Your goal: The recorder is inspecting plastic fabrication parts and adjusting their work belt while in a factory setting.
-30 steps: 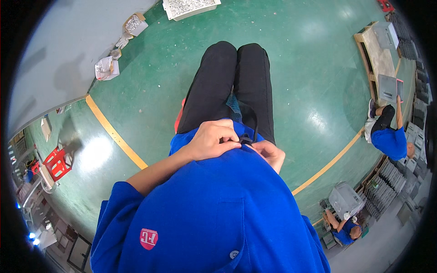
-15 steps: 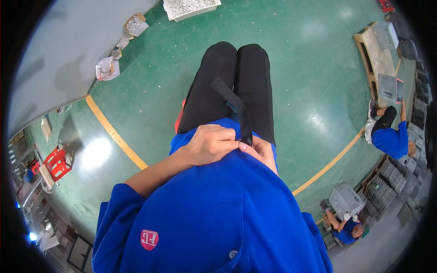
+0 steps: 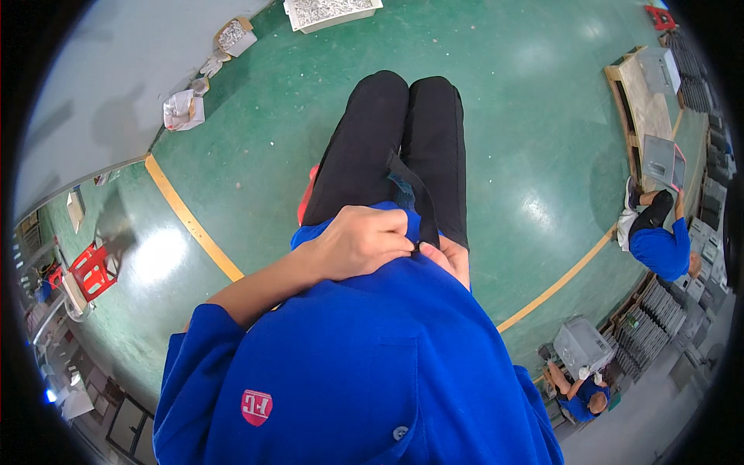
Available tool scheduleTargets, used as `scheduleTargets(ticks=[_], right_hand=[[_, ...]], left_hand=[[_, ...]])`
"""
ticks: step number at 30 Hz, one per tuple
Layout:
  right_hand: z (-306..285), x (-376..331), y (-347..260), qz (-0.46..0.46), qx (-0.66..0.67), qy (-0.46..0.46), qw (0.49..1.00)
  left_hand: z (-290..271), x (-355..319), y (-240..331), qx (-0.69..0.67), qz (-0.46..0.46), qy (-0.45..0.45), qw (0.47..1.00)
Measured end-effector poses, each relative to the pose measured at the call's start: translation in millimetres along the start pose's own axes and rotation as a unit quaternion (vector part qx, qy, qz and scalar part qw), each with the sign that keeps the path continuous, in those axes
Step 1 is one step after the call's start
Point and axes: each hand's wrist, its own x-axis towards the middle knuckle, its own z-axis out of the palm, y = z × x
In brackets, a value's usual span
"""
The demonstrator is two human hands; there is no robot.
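Note:
A black strap [image 3: 425, 203] arches up from my waist over my black trousers, with a small blue-green patch near its free end. Its near end disappears between my two hands at the hem of my blue shirt. My left hand [image 3: 364, 242] is closed there, thumb and forefinger pinching at the strap's base. Pressed close beside it, my right hand [image 3: 451, 260] has its thumb on the same spot, its other fingers partly covered by the shirt. What exactly lies between the fingertips is hidden.
A red seat edge [image 3: 308, 198] shows beside my thigh. Ahead stands a white tray [image 3: 333, 25] of small metal parts; boxes [image 3: 184, 110] line the wall at left. A red stool [image 3: 93, 271] is farther left. Two people work beside grey bins [image 3: 581, 343] and a pallet [image 3: 647, 101] at right.
The strap's free end has dropped nearer to my lap and swung right. Both hands stay together at the waist, shifted very slightly. The co-workers at right have moved a little.

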Motion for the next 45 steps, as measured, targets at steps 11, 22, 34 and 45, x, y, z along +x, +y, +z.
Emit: scheduleTargets(ticks=[11, 22, 34, 45], right_hand=[[-4, 1, 1, -0.015, 0.053, -0.012, 0.998], [0, 2, 5, -0.007, 0.109, 0.044, 0.993], [9, 5, 1, -0.088, 0.082, 0.234, 0.965], [-4, 14, 19, -0.099, 0.104, 0.248, 0.958]], left_hand=[[-1, -3, -3, -0.268, -0.284, -0.111, 0.914], [5, -6, -4, -0.389, -0.317, -0.048, 0.864], [28, 5, -6, -0.369, -0.31, -0.051, 0.875], [50, 45, 9, -0.063, -0.248, -0.199, 0.946]])
